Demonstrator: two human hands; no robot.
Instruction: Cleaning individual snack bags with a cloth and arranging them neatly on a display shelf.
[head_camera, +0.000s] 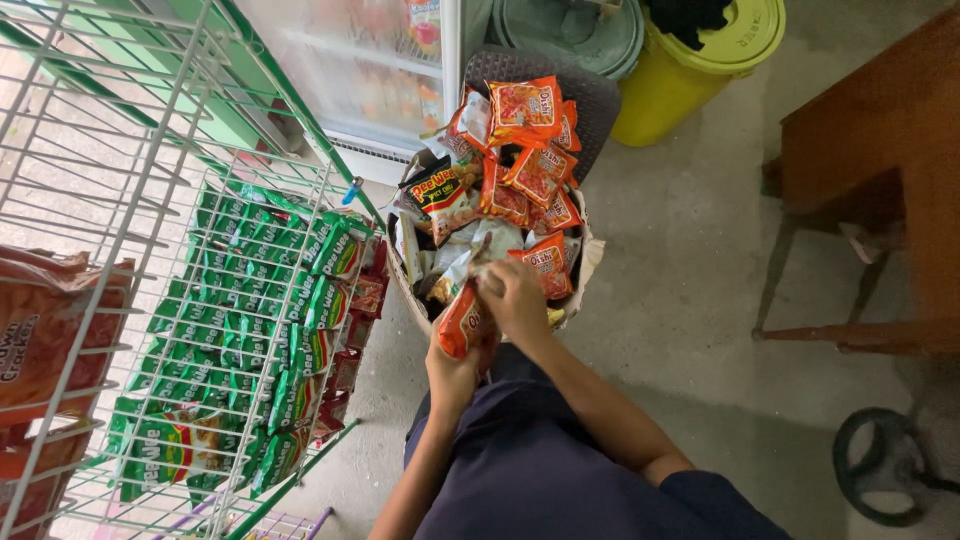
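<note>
Concrete floor, box (585, 262) of snacks, both hands, left (452, 372) and right (515, 300), bent-armed, gripping one orange packet (460, 325).

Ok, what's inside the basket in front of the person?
The basket is heaped with orange and red snack packets, plus a dark one and some pale ones. Whatever lies below the top layer is covered.

Orange-red snack packets (525, 150) heaped in basket (590, 262), one black-yellow packet (437, 190) at left rim. Green packets (250, 310) rowed on wire rack (120, 130); orange bags (45, 330) at rack's left edge.
</note>
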